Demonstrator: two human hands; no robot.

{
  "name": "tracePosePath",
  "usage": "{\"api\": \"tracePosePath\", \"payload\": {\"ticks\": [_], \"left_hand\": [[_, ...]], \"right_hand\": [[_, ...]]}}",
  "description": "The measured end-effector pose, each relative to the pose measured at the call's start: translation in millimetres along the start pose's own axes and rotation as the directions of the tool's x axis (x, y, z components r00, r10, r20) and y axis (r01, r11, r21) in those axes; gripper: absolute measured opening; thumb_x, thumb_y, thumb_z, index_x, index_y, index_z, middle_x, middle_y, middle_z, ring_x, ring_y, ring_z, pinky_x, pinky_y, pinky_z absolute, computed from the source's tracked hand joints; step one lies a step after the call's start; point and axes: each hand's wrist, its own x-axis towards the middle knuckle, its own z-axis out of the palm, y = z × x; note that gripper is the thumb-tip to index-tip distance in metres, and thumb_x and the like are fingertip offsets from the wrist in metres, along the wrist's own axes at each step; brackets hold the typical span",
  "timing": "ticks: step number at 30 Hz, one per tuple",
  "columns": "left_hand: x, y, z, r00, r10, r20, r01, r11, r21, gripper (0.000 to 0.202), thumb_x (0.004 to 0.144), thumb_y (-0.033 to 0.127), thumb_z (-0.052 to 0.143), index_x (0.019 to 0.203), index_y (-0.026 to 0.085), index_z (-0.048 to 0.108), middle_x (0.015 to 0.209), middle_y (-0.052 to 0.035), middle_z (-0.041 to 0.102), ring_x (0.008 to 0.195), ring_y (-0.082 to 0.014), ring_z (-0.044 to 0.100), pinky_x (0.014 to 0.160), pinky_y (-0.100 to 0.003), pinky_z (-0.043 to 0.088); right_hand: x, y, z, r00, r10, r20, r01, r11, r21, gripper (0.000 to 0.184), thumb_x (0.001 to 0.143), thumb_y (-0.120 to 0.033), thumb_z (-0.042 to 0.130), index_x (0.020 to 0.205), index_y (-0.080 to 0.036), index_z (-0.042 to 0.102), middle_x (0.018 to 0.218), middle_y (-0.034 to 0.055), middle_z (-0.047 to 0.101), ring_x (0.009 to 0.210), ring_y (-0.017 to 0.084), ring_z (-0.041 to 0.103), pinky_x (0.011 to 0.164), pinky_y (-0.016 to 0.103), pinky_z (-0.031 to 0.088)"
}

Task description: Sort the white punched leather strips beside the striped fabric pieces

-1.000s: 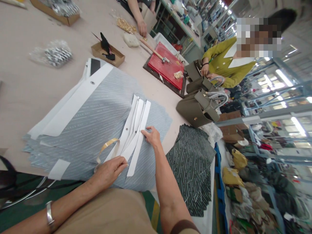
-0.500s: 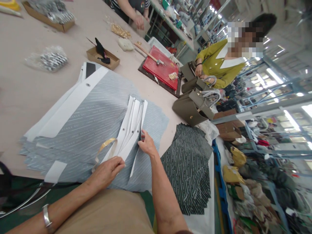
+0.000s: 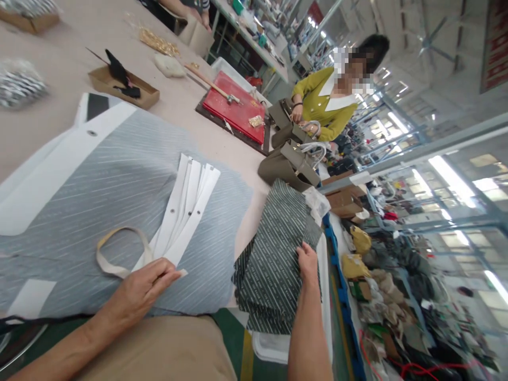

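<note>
My left hand (image 3: 138, 288) pinches the near ends of a fan of white strips (image 3: 186, 203) with small metal studs, lying on a stack of grey striped fabric panels (image 3: 115, 180). A loop of tan tape (image 3: 119, 251) lies just left of that hand. My right hand (image 3: 307, 262) rests on a pile of dark green striped fabric pieces (image 3: 273, 254) that sits in a white bin beside the table, fingers curled onto the top piece.
A red block (image 3: 238, 108) with a hammer (image 3: 210, 84), a cardboard tray (image 3: 123, 87) and gold fittings (image 3: 156, 42) lie farther back. Olive handbags (image 3: 286, 166) stand at the table's edge before a person in a yellow top (image 3: 321, 103). Clutter fills the floor at right.
My right hand left the white strips and moved right onto the dark green fabric pile. The strips now lie gathered closer together. The view has swung to the right.
</note>
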Motion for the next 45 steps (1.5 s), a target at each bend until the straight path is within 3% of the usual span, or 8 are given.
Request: {"api": "tracePosePath", "payload": {"ticks": [5, 8, 15, 19, 25, 33, 37, 45], "left_hand": [[4, 14, -1.9, 0.985, 0.17, -0.034, -0.164, 0.978, 0.131, 0.052, 0.096, 0.061, 0.039, 0.065, 0.021, 0.051, 0.062, 0.001, 0.052, 0.059, -0.0138, 0.05, 0.06, -0.026, 0.038], [5, 16, -1.8, 0.974, 0.224, -0.029, -0.212, 0.949, 0.233, 0.057, 0.094, 0.066, 0.037, 0.063, 0.021, 0.051, 0.059, 0.0005, 0.052, 0.058, -0.0148, 0.047, 0.059, -0.028, 0.035], [1, 19, -5.0, 0.961, 0.276, -0.017, -0.249, 0.891, 0.379, 0.057, 0.094, 0.067, 0.039, 0.061, 0.022, 0.053, 0.059, -0.0013, 0.054, 0.06, -0.0176, 0.048, 0.061, -0.031, 0.034], [-4, 13, -5.0, 0.96, 0.273, -0.056, -0.235, 0.902, 0.361, 0.05, 0.094, 0.061, 0.044, 0.066, 0.021, 0.057, 0.061, -0.0011, 0.057, 0.061, -0.0177, 0.052, 0.062, -0.03, 0.037], [-2, 7, -6.5, 0.989, 0.143, -0.048, -0.133, 0.977, 0.167, 0.036, 0.098, 0.048, 0.043, 0.086, 0.022, 0.065, 0.074, -0.0013, 0.068, 0.071, -0.0163, 0.061, 0.069, -0.026, 0.045], [11, 16, -12.8, 0.984, 0.096, -0.148, -0.078, 0.989, 0.125, 0.031, 0.096, 0.039, 0.046, 0.077, 0.021, 0.061, 0.067, 0.0007, 0.063, 0.063, -0.014, 0.056, 0.064, -0.026, 0.042], [13, 5, -6.4, 0.999, 0.007, -0.041, -0.002, 0.993, 0.119, 0.029, 0.097, 0.038, 0.041, 0.08, 0.022, 0.06, 0.075, -0.0002, 0.064, 0.071, -0.0162, 0.06, 0.068, -0.027, 0.045], [15, -20, -3.7, 0.997, -0.065, 0.029, 0.06, 0.986, 0.153, 0.028, 0.097, 0.035, 0.04, 0.078, 0.022, 0.056, 0.081, -0.0018, 0.06, 0.079, -0.0189, 0.06, 0.072, -0.029, 0.047]], "right_hand": [[-10, 4, -20, 0.992, 0.006, -0.123, -0.03, 0.981, -0.192, 0.056, 0.075, -0.03, 0.056, 0.124, -0.003, 0.063, 0.116, 0.0268, 0.067, 0.11, 0.037, 0.064, 0.101, 0.053, 0.043], [-63, -42, 11, 0.967, -0.192, 0.167, 0.172, 0.977, 0.125, 0.041, 0.08, -0.037, 0.06, 0.111, -0.013, 0.07, 0.105, 0.0159, 0.073, 0.095, 0.029, 0.069, 0.09, 0.043, 0.052], [-181, -140, 82, 0.3, -0.853, 0.426, 0.664, 0.508, 0.549, 0.021, 0.09, -0.023, 0.06, 0.11, -0.023, 0.068, 0.097, 0.0054, 0.071, 0.089, 0.018, 0.065, 0.083, 0.03, 0.052], [-187, -141, 96, 0.18, -0.886, 0.427, 0.79, 0.389, 0.474, 0.015, 0.094, -0.021, 0.054, 0.097, -0.021, 0.068, 0.083, 0.0041, 0.069, 0.081, 0.017, 0.063, 0.076, 0.027, 0.05], [-189, -147, 112, 0.225, -0.901, 0.37, 0.817, 0.382, 0.432, 0.015, 0.09, -0.018, 0.054, 0.09, -0.02, 0.068, 0.079, 0.0051, 0.069, 0.076, 0.017, 0.063, 0.071, 0.027, 0.049], [-161, -171, 174, 0.751, -0.452, 0.481, 0.121, 0.81, 0.573, 0.014, 0.079, -0.028, 0.06, 0.076, -0.019, 0.07, 0.065, -0.001, 0.066, 0.059, 0.013, 0.06, 0.06, 0.026, 0.05], [-119, -177, 212, 0.765, -0.231, 0.601, -0.247, 0.757, 0.605, 0.026, 0.069, -0.038, 0.068, 0.08, -0.015, 0.072, 0.062, -0.0009, 0.066, 0.054, 0.012, 0.059, 0.053, 0.023, 0.05], [-96, -186, 240, 0.73, -0.27, 0.628, -0.151, 0.832, 0.533, 0.026, 0.067, -0.038, 0.071, 0.079, -0.014, 0.073, 0.053, -0.0042, 0.06, 0.048, 0.01, 0.053, 0.049, 0.021, 0.045]]}}
